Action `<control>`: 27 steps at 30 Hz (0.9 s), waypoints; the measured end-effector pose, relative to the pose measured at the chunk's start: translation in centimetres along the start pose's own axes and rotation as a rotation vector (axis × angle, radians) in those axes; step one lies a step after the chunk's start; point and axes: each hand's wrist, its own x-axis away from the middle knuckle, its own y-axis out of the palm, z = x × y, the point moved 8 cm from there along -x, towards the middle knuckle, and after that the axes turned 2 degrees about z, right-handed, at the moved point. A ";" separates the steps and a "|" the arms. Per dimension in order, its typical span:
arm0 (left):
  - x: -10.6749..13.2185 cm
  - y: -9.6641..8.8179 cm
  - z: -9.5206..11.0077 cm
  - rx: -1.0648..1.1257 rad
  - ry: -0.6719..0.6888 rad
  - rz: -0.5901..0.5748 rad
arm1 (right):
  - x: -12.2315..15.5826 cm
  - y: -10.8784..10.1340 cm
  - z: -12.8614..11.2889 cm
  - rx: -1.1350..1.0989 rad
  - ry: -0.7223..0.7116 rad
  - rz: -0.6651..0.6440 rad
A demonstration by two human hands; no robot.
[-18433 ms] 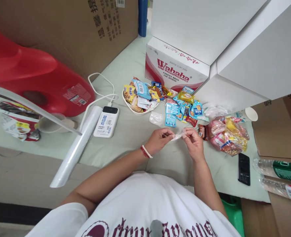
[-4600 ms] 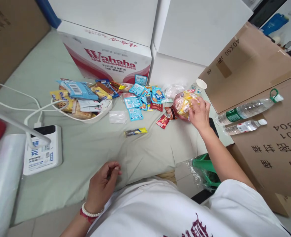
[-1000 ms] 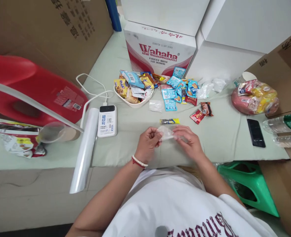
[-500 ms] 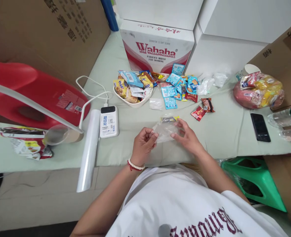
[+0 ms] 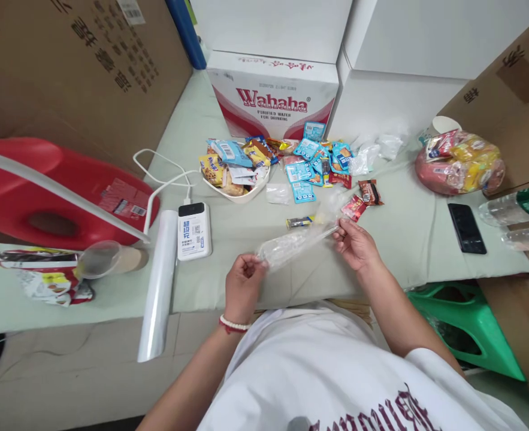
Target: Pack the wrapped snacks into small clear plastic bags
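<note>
Clear bag (image 5: 291, 242) stretched between your two hands

You hold the clear bag just above the green cloth (image 5: 408, 251), at the near middle of the table. It is pulled out long and thin, and it slants from near left to far right. Your left hand (image 5: 242, 282) has the near end. Its fingers are curled tight around the plastic, like a fist. Your right hand (image 5: 355, 244) has the far end. There the thumb and fingertips pinch the edge of the bag.

The bag looks thin and slippery, so I think a soft pull works best. If you pull too hard, it may tear or slip out of the pinch. Hold both ends level so that the bag does not twist. To find the mouth, rub the pinched edge between thumb and finger so that the two sides slide apart.

Mind what lies close by. A yellow snack stick (image 5: 298, 222) lies on the cloth just behind the bag. A red packet (image 5: 353, 208) lies just past your right hand. Lift the bag a little so that it does not sweep them away.

The white bowl (image 5: 250, 196) full of snacks and the blue packets (image 5: 307, 170) are farther back. The power bank (image 5: 193, 230) and the roll of film (image 5: 159, 281) lie to the left. The black phone (image 5: 466, 227) lies to the right. All of these are well apart from your hands.
</note>
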 end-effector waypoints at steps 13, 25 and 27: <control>-0.6 12.3 7.3 0.073 0.286 -0.397 | 4.4 3.6 -1.9 0.294 -0.233 -0.177; -2.4 9.8 2.8 0.351 -0.174 -0.341 | 2.8 0.4 -2.5 0.385 -0.285 0.047; -3.0 8.5 2.5 0.280 -0.139 -0.298 | 2.7 1.1 -1.9 0.406 -0.272 0.007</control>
